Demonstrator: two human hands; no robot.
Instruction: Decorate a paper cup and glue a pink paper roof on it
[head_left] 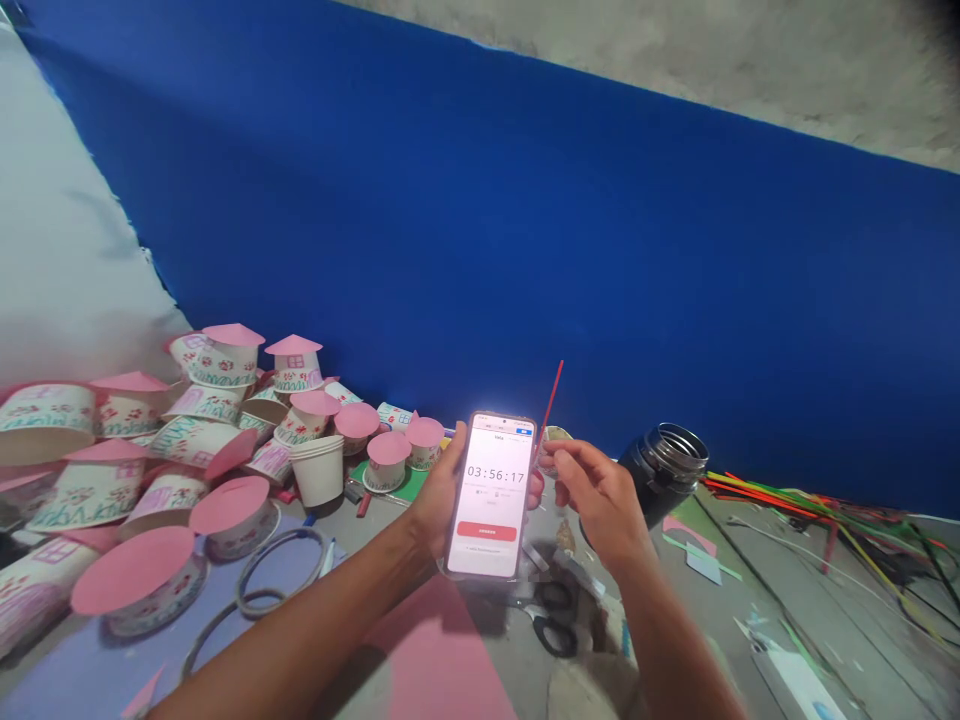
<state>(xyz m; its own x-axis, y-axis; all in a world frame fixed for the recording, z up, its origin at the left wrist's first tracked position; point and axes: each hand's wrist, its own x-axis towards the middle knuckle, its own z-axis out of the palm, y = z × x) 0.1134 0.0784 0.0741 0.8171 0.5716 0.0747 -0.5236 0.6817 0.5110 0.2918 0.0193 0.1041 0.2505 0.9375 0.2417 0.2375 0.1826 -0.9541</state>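
Observation:
My left hand (pixel 435 500) is wrapped round a smartphone (pixel 491 500), its lit screen turned towards me with the digits 03:56:17 and a red button below them. Close to the phone's right edge, my right hand (pixel 592 490) has its thumb and fingers pinched together. A thin red stick (pixel 553 395) rises at a slant from these fingertips, its lower end partly hidden by the phone and fingers. Below the hands lie black-handled scissors (pixel 553 635) and a sheet of pink paper (pixel 435 650).
Paper cups with pink paper roofs (pixel 225 355) are heaped at left, beside stacked plain white cups (pixel 316 470) and a grey cable ring (pixel 274 560). An uncapped black flask (pixel 660 465) stands behind my right hand. Coloured thin sticks (pixel 795 495) lie at right. A blue wall (pixel 480 220) rises behind.

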